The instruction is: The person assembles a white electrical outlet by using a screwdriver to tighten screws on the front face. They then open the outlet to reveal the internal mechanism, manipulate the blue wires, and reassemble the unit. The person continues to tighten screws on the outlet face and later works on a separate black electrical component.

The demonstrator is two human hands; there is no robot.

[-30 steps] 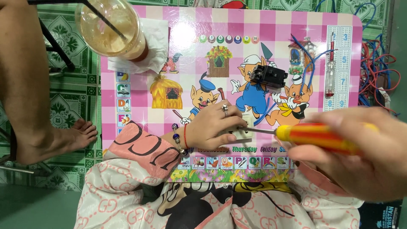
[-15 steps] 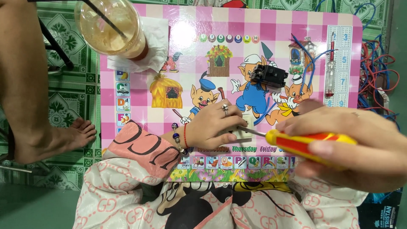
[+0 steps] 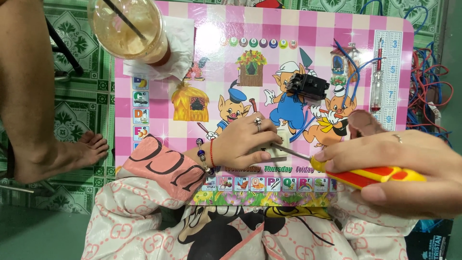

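The small cream plastic wall switch (image 3: 278, 150) lies near the front edge of the pink checked cartoon-printed lap table (image 3: 202, 62), and I see my left hand (image 3: 243, 142) closed over it, fingers curled down and pinning it flat. The metal blade of the yellow and red handled screwdriver (image 3: 365, 174) touches the switch's right side; my right hand (image 3: 404, 171) is wrapped fully around that handle, thumb underneath. To work this well, I judge the blade should stay seated square in the screw, pressure running along the shaft, while the left hand keeps the switch from twisting. Further out stand a black plastic breaker (image 3: 308, 85) with blue wires, a clear tester pen (image 3: 378, 86), a plastic cup of pale drink (image 3: 127, 26) on a white napkin, and someone's bare foot (image 3: 72, 154) on green tiles.
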